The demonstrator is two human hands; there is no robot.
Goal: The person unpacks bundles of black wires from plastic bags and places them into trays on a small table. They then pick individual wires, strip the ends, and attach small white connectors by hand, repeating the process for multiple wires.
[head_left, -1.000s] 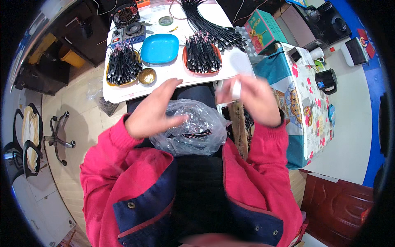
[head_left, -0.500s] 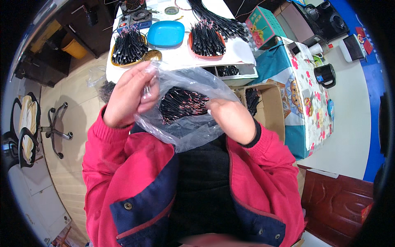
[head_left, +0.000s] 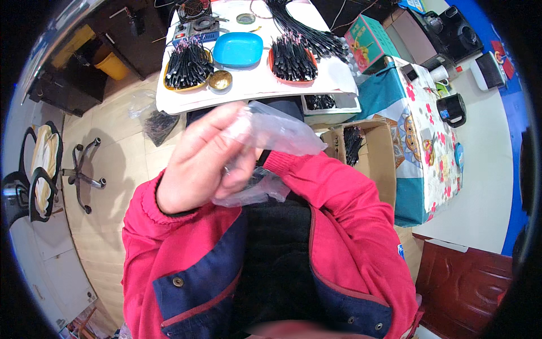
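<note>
My left hand (head_left: 212,155) is closed on the gathered edge of a clear plastic bag (head_left: 279,129), raised in front of my chest. Part of the bag stands out to the right of my fingers; another part hangs down below them. My right sleeve (head_left: 322,181) reaches across to the left, and its dark cuff ends behind my left hand. Bag and left hand cover the right hand, so its fingers cannot be seen. Black cables in the bag are hidden from this angle.
Ahead, a white table (head_left: 243,93) holds black cables in a yellow tray (head_left: 186,68) and a red tray (head_left: 293,62), a blue tray (head_left: 238,48) and a brass-coloured bowl (head_left: 220,82). A cardboard box (head_left: 375,152) with cables stands right. A swivel chair base (head_left: 84,175) is left.
The bag was spread open with black cables showing; now its edge is bunched in my left hand. My right hand has moved left, behind the left one. The view has shifted slightly.
</note>
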